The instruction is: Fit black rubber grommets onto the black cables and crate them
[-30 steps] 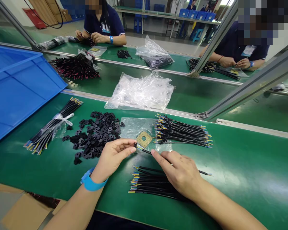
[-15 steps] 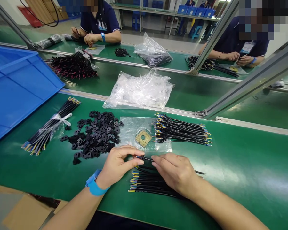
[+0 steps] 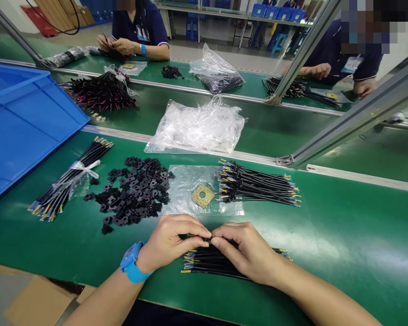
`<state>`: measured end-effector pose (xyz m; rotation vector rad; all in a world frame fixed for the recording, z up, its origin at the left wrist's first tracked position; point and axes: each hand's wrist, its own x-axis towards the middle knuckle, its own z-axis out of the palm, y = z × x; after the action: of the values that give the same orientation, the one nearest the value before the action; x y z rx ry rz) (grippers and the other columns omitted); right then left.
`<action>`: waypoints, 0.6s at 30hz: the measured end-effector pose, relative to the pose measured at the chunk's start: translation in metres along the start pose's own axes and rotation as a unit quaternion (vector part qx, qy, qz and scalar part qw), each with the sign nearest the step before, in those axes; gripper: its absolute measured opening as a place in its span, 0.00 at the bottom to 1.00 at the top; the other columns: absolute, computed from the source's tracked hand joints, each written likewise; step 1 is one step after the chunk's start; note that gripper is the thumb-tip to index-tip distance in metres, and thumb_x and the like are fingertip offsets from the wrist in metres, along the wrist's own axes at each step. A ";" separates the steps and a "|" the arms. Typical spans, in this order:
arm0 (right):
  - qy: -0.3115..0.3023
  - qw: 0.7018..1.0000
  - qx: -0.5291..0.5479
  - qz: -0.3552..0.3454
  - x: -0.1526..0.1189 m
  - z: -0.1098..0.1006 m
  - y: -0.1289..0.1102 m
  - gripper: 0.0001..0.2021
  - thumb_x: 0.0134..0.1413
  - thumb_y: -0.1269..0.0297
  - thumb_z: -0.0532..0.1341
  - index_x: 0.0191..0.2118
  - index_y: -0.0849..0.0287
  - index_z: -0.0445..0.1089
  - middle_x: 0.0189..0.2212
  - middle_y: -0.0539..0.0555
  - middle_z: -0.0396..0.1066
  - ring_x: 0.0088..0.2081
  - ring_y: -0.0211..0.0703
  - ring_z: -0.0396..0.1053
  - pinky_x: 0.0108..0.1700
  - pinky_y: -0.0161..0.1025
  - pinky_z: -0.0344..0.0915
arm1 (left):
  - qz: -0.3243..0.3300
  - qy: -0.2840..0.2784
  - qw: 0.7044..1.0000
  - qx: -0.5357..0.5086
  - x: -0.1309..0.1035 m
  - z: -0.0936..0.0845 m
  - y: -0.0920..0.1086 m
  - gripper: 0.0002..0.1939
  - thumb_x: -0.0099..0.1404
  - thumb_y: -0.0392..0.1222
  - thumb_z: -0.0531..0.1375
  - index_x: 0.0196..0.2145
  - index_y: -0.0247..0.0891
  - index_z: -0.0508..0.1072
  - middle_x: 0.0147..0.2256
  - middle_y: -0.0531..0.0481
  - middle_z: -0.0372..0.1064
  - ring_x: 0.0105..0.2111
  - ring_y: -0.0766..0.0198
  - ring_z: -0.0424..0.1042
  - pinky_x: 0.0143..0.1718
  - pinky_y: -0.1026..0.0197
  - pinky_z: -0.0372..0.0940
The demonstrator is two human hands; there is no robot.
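Observation:
My left hand (image 3: 172,240) and my right hand (image 3: 246,249) meet fingertip to fingertip above the green table. Between their pinched fingers is a small black part on a black cable (image 3: 208,240), mostly hidden by the fingers. Just below lies a bundle of loose black cables (image 3: 211,264) with blue and yellow wire ends. A heap of small black clips (image 3: 136,192) sits to the left of my hands. Beyond them, a yellowish square pad (image 3: 203,196) rests on a clear plastic bag (image 3: 182,181). Black cables with clips fitted (image 3: 258,183) lie to its right.
A tied cable bundle (image 3: 71,179) and a tilted blue bin (image 3: 23,131) are at the left. A crumpled clear bag (image 3: 197,127) lies by the metal rail (image 3: 258,158). Two people work across the table, and a metal post (image 3: 353,113) slants at the right.
My right hand has shifted slightly left and down, its fingertips now meeting my left hand's. My left fingertips moved a little right and down. Across the table, the right person's hands have separated.

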<state>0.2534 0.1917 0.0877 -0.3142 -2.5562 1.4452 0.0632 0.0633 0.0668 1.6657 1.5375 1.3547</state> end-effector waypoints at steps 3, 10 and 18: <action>0.002 1.000 0.008 -0.001 0.000 0.001 0.001 0.13 0.71 0.65 0.56 0.35 0.58 0.75 0.25 0.48 0.71 0.26 0.34 0.66 0.31 0.30 0.60 | 0.022 0.017 1.000 0.009 -0.003 0.004 -0.003 0.09 0.65 0.42 0.70 0.44 0.42 0.85 0.32 0.48 0.84 0.30 0.62 0.83 0.33 0.65 0.76; 0.061 0.991 -0.075 -0.092 0.000 -0.007 0.002 0.11 0.73 0.66 0.57 0.41 0.60 0.76 0.28 0.50 0.75 0.27 0.36 0.70 0.32 0.31 0.66 | 0.005 0.081 0.996 -0.029 -0.013 -0.002 -0.018 0.48 0.58 0.61 0.71 0.70 0.47 0.62 0.42 0.45 0.84 0.47 0.51 0.83 0.54 0.52 0.75; 0.284 0.879 -0.362 -0.122 0.006 -0.063 0.047 0.16 0.70 0.73 0.56 0.56 0.57 0.75 0.42 0.58 0.77 0.43 0.46 0.75 0.46 0.43 0.72 | -0.147 0.335 0.838 0.405 -0.007 -0.051 -0.028 0.16 0.74 0.51 0.57 0.50 0.44 0.80 0.56 0.40 0.74 0.63 0.43 0.68 0.65 0.38 0.58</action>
<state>0.2690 0.2681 0.0796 -0.4167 -2.3853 0.1931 0.0070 0.0500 0.0598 1.2706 2.9613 1.2455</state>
